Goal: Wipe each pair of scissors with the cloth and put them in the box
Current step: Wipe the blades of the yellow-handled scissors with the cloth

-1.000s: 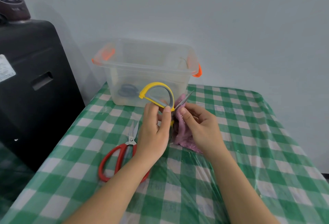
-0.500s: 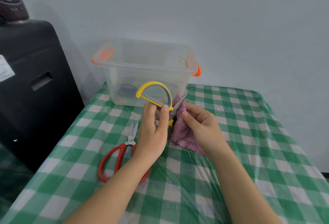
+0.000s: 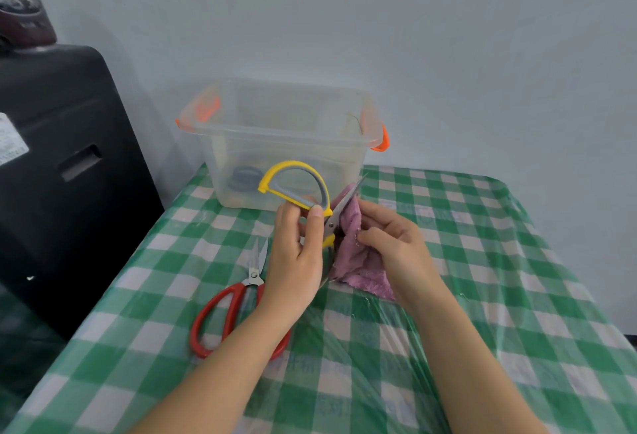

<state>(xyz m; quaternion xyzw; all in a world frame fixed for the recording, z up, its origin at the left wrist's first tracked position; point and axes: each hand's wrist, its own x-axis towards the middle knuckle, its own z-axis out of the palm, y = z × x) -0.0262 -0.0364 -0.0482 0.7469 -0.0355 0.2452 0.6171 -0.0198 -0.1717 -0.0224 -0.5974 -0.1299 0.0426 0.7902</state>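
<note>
Yellow-handled scissors [image 3: 296,189] are held upright just in front of the clear plastic box [image 3: 282,144], handle loop uppermost, blades angled toward the box's right front corner. The left hand [image 3: 296,254] grasps them below the loop, thumb and fingers curled round the handle shank. This grip appears chosen to keep the blades exposed and steady for wiping. The right hand [image 3: 393,247] grips the pink cloth [image 3: 355,261], fingers curled into its folds, pressing it against the far side of the blades. The cloth's lower part rests on the checked tablecloth [image 3: 482,278] in front of the box.

Red-handled scissors [image 3: 238,309] lie flat on the tablecloth in front of the box and to its left, blades pointing toward it, partly under the left forearm. They are judged not yet wiped. A dark ring-shaped object [image 3: 244,178] shows through the box wall at the bottom left; it may be another pair's handle, but this cannot be confirmed.

The box stands open, with no lid visible, against the wall, with orange latches [image 3: 381,139] at both ends. Its mouth gives unobstructed entry from above. The tablecloth's left edge runs close beside the red pair, next to a black cabinet [image 3: 62,175]. Right of the box the tablecloth offers broad room for movement.
</note>
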